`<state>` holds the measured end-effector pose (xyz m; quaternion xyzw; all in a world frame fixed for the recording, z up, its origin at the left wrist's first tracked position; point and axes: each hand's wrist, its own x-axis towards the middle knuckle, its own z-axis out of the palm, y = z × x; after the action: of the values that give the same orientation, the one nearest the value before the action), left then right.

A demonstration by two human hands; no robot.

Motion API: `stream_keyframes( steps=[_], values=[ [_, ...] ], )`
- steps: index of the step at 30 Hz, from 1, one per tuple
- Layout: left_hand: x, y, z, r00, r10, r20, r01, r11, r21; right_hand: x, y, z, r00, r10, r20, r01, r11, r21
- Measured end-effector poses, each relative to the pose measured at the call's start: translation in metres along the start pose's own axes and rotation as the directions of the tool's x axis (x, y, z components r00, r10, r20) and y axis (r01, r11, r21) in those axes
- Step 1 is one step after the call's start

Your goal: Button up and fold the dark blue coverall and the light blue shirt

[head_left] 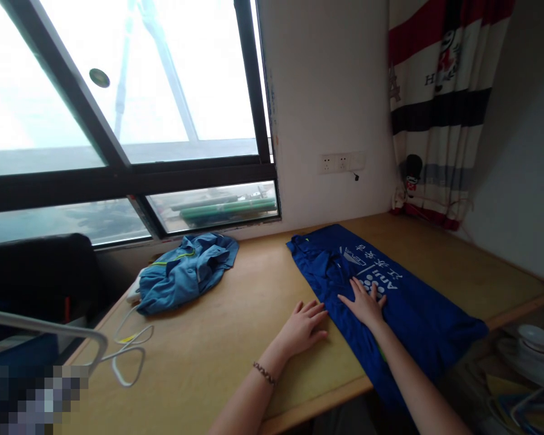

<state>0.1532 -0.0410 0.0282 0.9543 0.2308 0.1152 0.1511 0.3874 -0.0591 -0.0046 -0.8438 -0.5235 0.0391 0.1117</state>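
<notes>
A dark blue shirt (417, 308) with white lettering lies folded lengthwise on the wooden table (236, 344). One end of it hangs over the table's front edge. On its printed part rests my right hand (366, 305), palm down with the fingers spread. My left hand (303, 329) lies on the bare wood just left of the shirt, its fingers stretched out and the tips at the cloth's edge. There is a dark braided bracelet (265, 373) on my left wrist. Neither hand grips anything.
A crumpled lighter-blue garment (185, 272) lies at the table's back left, by a white cable (127, 362). Behind the table are a window (185, 169) and wall sockets (342, 162). A patterned curtain (439, 115) hangs at the right. Below the right edge stands a white round object (537, 338).
</notes>
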Motion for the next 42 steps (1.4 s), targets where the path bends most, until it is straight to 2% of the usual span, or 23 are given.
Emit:
stream_keyframes(
  steps=[5, 13, 21, 26, 28, 30, 31, 33, 35, 37, 39, 40, 42],
  values=[
    [-0.001, -0.001, -0.005, 1.000, -0.010, -0.003, 0.010, 1.000, -0.028, 0.026, 0.014, -0.004, 0.995, 0.098, -0.015, -0.099, 0.995, -0.018],
    [0.000, -0.003, -0.002, 1.000, -0.015, -0.017, 0.014, 1.000, -0.024, 0.057, 0.023, -0.007, 0.987, 0.157, -0.045, -0.158, 0.987, -0.019],
    [-0.001, -0.004, -0.003, 1.000, -0.023, -0.010, 0.022, 0.999, -0.038, 0.087, 0.033, -0.005, 0.985, 0.166, -0.044, -0.166, 0.986, -0.006],
    [-0.003, -0.003, -0.005, 0.999, -0.027, -0.032, 0.026, 0.999, -0.038, 0.104, 0.039, -0.018, 0.985, 0.169, 0.015, -0.170, 0.984, 0.044],
    [-0.003, -0.002, -0.005, 0.998, -0.028, -0.049, 0.026, 0.998, -0.052, 0.102, 0.024, -0.023, 0.978, 0.207, -0.018, -0.204, 0.975, 0.093],
    [-0.003, -0.004, -0.004, 0.997, -0.025, -0.079, 0.018, 0.996, -0.086, 0.091, -0.004, -0.023, 0.967, 0.197, -0.159, -0.169, 0.970, 0.172],
    [-0.003, -0.005, -0.002, 0.995, -0.025, -0.098, 0.015, 0.994, -0.109, 0.081, -0.023, -0.020, 0.957, 0.154, -0.248, -0.100, 0.971, 0.218],
    [-0.003, -0.009, 0.002, 0.990, -0.042, -0.135, 0.020, 0.988, -0.155, 0.055, -0.063, -0.008, 0.924, -0.011, -0.383, 0.137, 0.943, 0.302],
    [-0.003, -0.015, 0.007, 0.983, -0.091, -0.158, 0.061, 0.980, -0.189, 0.025, -0.098, 0.010, 0.877, -0.183, -0.444, 0.364, 0.856, 0.366],
    [-0.003, -0.024, 0.011, 0.970, -0.167, -0.179, 0.132, 0.972, -0.194, 0.001, -0.120, 0.027, 0.842, -0.301, -0.448, 0.494, 0.765, 0.414],
    [-0.006, -0.036, 0.010, 0.934, -0.278, -0.225, 0.245, 0.956, -0.164, -0.012, -0.129, 0.039, 0.834, -0.367, -0.412, 0.539, 0.705, 0.462],
    [-0.008, -0.043, 0.007, 0.901, -0.346, -0.261, 0.318, 0.937, -0.145, -0.014, -0.128, 0.043, 0.840, -0.383, -0.385, 0.538, 0.687, 0.489],
    [-0.017, -0.061, -0.001, 0.795, -0.495, -0.352, 0.484, 0.866, -0.124, -0.011, -0.124, 0.048, 0.863, -0.379, -0.333, 0.505, 0.668, 0.547]
  ],
)
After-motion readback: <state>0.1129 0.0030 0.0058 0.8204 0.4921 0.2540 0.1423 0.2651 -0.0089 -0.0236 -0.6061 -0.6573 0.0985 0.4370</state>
